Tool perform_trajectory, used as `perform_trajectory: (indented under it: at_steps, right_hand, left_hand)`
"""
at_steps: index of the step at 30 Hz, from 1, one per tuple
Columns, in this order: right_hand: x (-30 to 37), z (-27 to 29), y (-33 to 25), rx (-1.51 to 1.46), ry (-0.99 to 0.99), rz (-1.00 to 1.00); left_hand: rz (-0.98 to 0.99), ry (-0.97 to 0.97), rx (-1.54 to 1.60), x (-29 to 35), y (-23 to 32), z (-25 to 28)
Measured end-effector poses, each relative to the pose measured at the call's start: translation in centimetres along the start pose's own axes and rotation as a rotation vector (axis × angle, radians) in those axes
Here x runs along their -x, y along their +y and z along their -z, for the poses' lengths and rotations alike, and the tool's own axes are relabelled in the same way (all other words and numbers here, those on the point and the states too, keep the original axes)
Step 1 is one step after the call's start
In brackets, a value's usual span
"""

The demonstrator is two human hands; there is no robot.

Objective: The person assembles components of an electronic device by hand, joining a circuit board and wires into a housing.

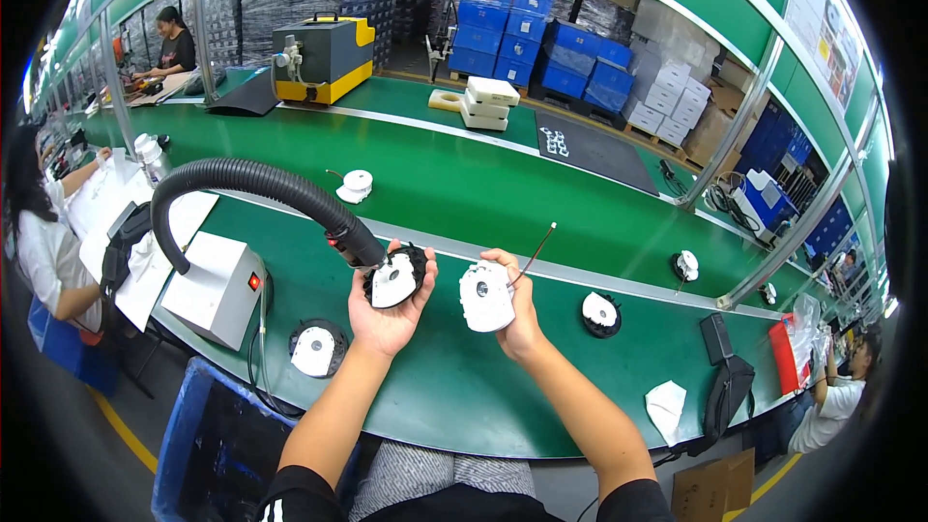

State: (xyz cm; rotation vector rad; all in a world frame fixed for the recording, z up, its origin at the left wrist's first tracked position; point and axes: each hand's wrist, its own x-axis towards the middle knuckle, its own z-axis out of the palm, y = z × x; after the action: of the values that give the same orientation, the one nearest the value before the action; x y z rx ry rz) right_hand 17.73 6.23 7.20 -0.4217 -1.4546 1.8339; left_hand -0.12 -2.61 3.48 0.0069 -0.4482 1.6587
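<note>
My left hand (383, 329) is closed round a black-rimmed round housing with a white centre (396, 282), tilted up beneath the nozzle (360, 246) of a black ribbed hose. Whether the nozzle touches the housing I cannot tell. In my right hand (522, 314) is a white round plastic housing (486, 298), gripped by its right side; a thin dark wire with a small white plug (545, 242) sticks up from it. Similar black-and-white housings lie on the green bench, one left of my left forearm (317, 348) and one beyond my right hand (601, 313).
The hose (253, 174) rises from a white box (211, 295) with a red switch. A blue bin (198, 425) stands below the bench. White housings sit on the green belt (464, 195). A black bag (730, 391) and white cloth (665, 411) lie right. Co-workers sit at both sides.
</note>
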Motion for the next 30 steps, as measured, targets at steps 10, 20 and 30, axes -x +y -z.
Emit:
perform_trajectory:
  at_steps: [10, 20, 30]
  right_hand:
    - [-1.8, -5.4, 4.3, -0.234, -0.010, -0.312]
    - [-1.7, -7.4, 7.2, -0.324, 0.024, -0.335]
    - [-3.5, -7.8, 7.4, -0.401, -0.002, -0.282]
  left_hand:
    - [-0.892, 0.334, -0.576, -0.9, 2.5, 2.2]
    - [-0.879, 0.470, -0.420, -0.6, 3.7, 2.5]
    - [-0.850, 0.458, -0.449, -1.1, 3.8, 3.2]
